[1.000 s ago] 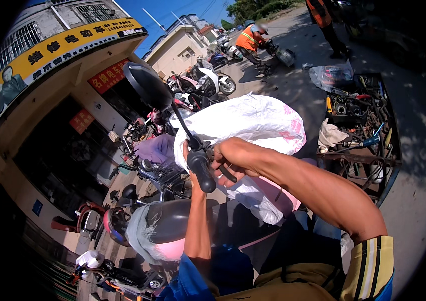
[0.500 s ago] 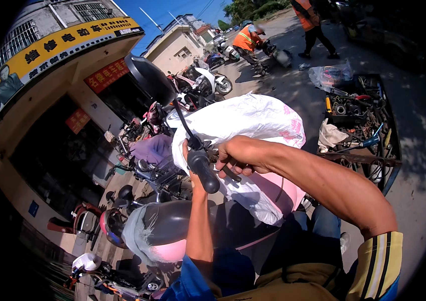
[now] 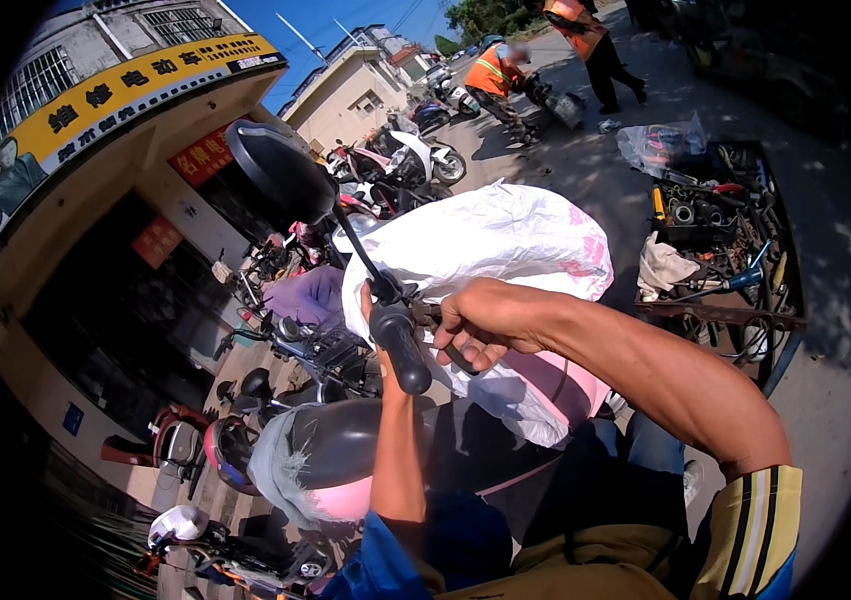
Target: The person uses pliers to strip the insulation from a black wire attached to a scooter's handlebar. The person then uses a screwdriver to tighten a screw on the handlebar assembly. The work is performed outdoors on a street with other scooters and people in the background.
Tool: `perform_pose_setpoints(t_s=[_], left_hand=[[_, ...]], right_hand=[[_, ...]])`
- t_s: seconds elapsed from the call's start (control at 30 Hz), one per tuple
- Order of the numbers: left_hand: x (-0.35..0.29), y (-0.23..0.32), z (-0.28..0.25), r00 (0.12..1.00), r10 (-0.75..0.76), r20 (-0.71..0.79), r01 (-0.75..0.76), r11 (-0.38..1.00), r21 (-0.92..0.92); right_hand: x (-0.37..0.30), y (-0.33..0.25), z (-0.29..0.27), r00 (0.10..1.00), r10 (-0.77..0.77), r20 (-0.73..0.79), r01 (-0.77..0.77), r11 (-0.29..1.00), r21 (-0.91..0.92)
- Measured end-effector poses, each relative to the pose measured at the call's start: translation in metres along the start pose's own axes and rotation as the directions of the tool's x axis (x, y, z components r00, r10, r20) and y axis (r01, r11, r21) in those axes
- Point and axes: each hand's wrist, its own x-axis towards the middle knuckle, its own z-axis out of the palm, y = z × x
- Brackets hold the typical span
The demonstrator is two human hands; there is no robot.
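Note:
A scooter with pink panels and a black seat stands in front of me, a white plastic sheet or sack draped over its front. Its black handlebar grip points toward me, and a round black mirror rises from its base on a stem. My left hand is behind the grip at its inner end; its fingers are mostly hidden. Close to the grip's right side, my right hand has its fingers curled round the dark brake lever.
To the right sits an open tray of tools with a clear plastic bag at its far end. Several parked scooters line the shopfront at left. One person in an orange vest bends over a scooter; another person walks nearby.
The mirror and grip have shifted a little left. My right hand stays beside the grip, its fingers turned slightly lower around the lever. The walking person in the background has moved left.

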Motion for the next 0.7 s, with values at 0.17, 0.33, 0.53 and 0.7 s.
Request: perform_pose_setpoints(t_s=[0.17,0.33,0.53,0.7], left_hand=[[-0.002,0.010,-0.001,0.996,-0.089,0.001,0.089,0.994,-0.071],[0.002,0.007,0.005,0.995,-0.081,-0.050,0.073,0.988,-0.136],[0.005,0.023,0.016,0.991,-0.082,-0.108,0.055,0.971,-0.234],[0.004,0.015,0.008,0.999,-0.009,-0.039,0.007,0.999,-0.038]], right_hand=[[-0.002,-0.003,0.007,0.998,-0.035,-0.047,0.033,0.998,-0.045],[0.007,-0.025,0.003,1.000,-0.014,0.014,0.017,0.974,-0.226],[-0.032,-0.017,-0.002,1.000,-0.030,-0.010,0.026,0.969,-0.245],[-0.020,0.004,-0.012,0.998,-0.061,-0.022,0.058,0.992,-0.111]])
